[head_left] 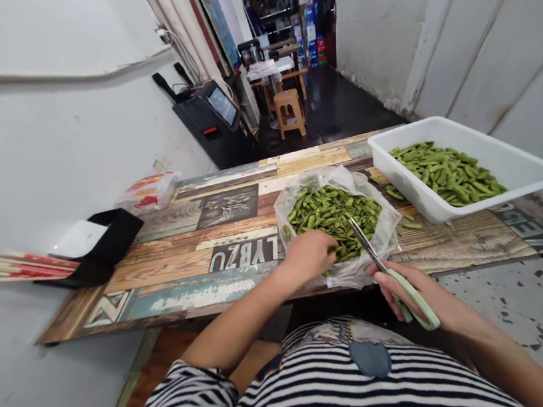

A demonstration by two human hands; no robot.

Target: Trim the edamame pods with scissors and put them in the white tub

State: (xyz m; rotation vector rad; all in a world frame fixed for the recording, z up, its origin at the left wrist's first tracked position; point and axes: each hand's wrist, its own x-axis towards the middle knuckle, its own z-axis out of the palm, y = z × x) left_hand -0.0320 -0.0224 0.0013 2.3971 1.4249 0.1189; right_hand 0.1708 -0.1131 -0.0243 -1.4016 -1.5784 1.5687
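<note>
A clear plastic bag [389,217], spread open near the table's front edge, holds a heap of green pods [336,211]. My left hand [310,254] is at the bag's lower left, fingers curled down at the pods; what its fingertips hold, if anything, is hidden. In my right hand [408,292] are scissors [381,265] with pale green handles, their blades pointing up and left over the pods. A white tub [524,171] at the right holds more green pods [449,172]. A few loose pods [410,223] lie between bag and tub.
The patterned wooden table [159,270] bears a black holder [116,245] with red-and-white chopstick packets [32,266] at the left. Behind it sits a plastic packet [149,192]. Beyond the table are a black touchscreen machine [213,117] and a stool [290,113]. White walls flank both sides.
</note>
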